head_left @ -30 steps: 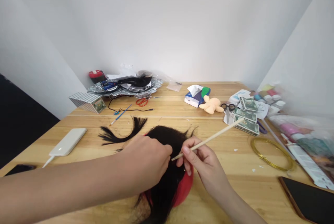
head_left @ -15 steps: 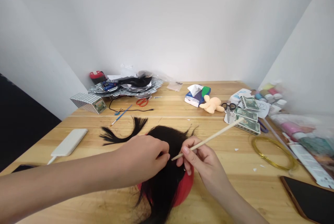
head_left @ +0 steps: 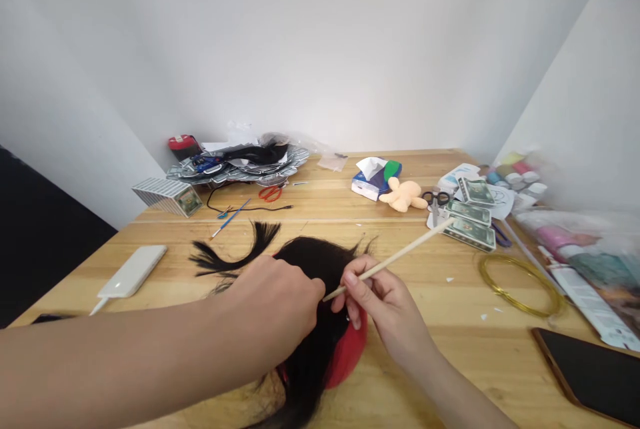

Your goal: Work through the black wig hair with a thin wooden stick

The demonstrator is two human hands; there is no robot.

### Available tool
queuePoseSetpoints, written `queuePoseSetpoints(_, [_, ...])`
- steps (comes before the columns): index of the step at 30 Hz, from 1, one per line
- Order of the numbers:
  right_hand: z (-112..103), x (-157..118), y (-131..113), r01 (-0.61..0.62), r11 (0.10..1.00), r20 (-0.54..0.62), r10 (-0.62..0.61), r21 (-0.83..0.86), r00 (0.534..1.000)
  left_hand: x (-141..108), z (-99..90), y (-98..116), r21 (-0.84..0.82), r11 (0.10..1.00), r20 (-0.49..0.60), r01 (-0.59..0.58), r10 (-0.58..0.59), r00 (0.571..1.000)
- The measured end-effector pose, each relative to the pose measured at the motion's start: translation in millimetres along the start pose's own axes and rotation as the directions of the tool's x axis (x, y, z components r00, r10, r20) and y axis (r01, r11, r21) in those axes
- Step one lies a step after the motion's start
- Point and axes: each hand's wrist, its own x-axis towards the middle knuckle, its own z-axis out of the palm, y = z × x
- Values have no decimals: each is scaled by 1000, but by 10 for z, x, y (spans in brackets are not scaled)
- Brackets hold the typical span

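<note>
A round red form (head_left: 351, 357) stands at the front of the table, largely covered by long black hair (head_left: 311, 257) that spills toward me. My right hand (head_left: 376, 292) pinches a thin wooden stick (head_left: 407, 247) between thumb and fingers. The stick slants down to the left, its lower tip at the hair beside my left fingers. My left hand (head_left: 280, 302) is closed over the hair, fingers curled downward; what they pinch is hidden behind the hand. A loose lock of black hair (head_left: 240, 259) curves out on the table to the left.
On the left lie a white power bank (head_left: 134, 272) and a paintbrush (head_left: 230, 219). Red-handled scissors (head_left: 271, 194) lie farther back. A tissue pack (head_left: 367, 186), a peach plush figure (head_left: 404, 194) and black scissors (head_left: 436, 201) stand right of centre. Gold wire (head_left: 520, 286) and a phone (head_left: 590, 376) are at right.
My left hand has turned and rolled over the hair, its forearm now lower. The stick's tip has come in to meet my left fingers. The whole view has shifted slightly.
</note>
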Motion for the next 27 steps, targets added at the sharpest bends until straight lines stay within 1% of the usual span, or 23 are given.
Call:
queuePoseSetpoints(3, [-6, 8, -13, -13, 1000, 7, 13, 2, 1000, -36, 14, -21, 11, 1000, 13, 5, -5, 1000])
queuePoseSetpoints(8, [-27, 4, -30, -19, 1000, 6, 19, -10, 1000, -54, 16, -72, 12, 1000, 65, 20, -21, 998])
queuePoseSetpoints(13, [-20, -12, -48, -22, 999, 19, 23, -29, 1000, -49, -65, -132, -94, 994, 99, 60, -51, 994])
queuePoseSetpoints(16, [-11, -23, -78, -35, 999, 29, 36, -34, 999, -45, -70, -153, -153, 986, 89, 65, -51, 995])
queuePoseSetpoints(20, [-25, -33, -79, -37, 999, 35, 38, -34, 999, -13, -13, -158, -184, 981, 67, 59, -48, 997])
queuePoseSetpoints(24, [-42, -26, -57, -40, 999, 45, 41, -24, 998, 18, 36, -137, -162, 985, 42, 55, -49, 998])
queuePoseSetpoints(27, [-34, -14, -52, -41, 999, 44, 42, -18, 998, 21, 31, -100, -121, 991, 32, 64, -60, 998])
